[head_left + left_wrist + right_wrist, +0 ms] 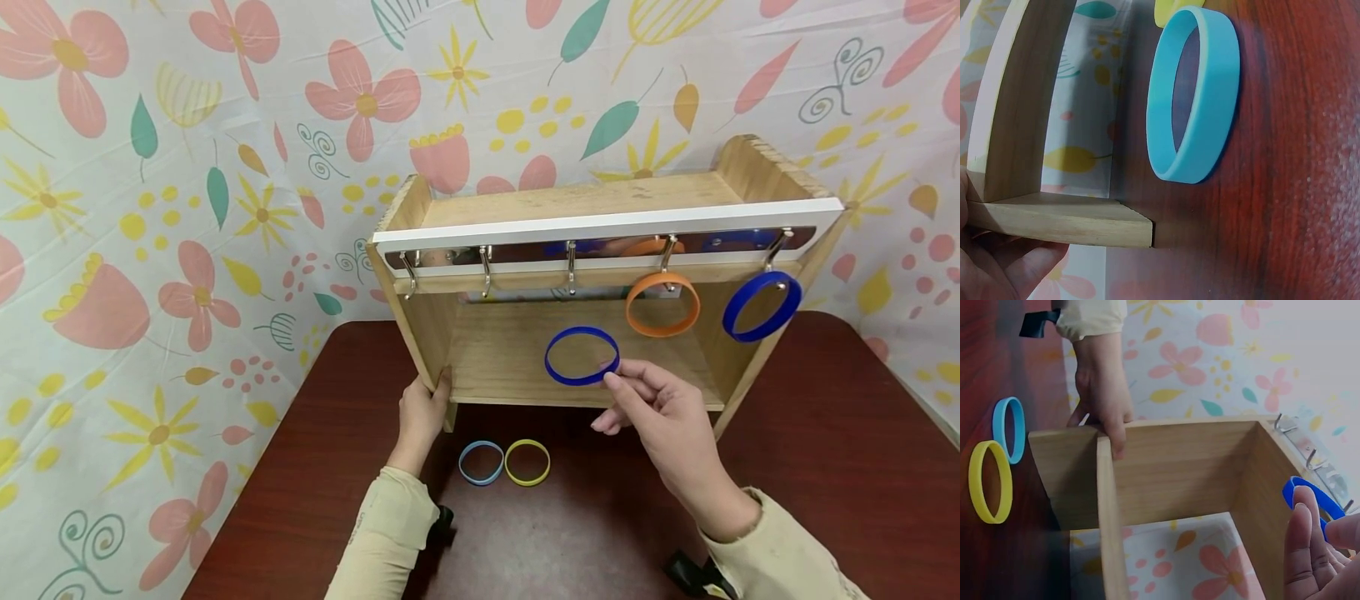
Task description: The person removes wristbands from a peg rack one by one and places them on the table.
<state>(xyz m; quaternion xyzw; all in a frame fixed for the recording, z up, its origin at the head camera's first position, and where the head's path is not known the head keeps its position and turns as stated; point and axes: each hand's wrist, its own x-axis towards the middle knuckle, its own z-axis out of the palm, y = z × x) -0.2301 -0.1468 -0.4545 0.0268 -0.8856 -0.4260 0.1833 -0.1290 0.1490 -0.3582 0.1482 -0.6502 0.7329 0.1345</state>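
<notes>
My right hand [671,425] pinches a dark blue silicone wristband [551,367] between thumb and fingers, held up in front of the wooden shelf [510,354]. My left hand [422,412] grips the shelf's lower left side, thumb at the front edge, as the right wrist view also shows. Along the shelf's top front runs a metal hook rail [525,252]. An orange wristband [636,321] hangs from its fourth hook, and another blue wristband [790,312] from the rightmost. The three hooks to the left hold nothing.
On the table [300,500], just in front of the shelf, lie a light blue wristband [482,482] and a yellow wristband [528,482], side by side. A flower-patterned cloth [225,167] hangs behind the table.
</notes>
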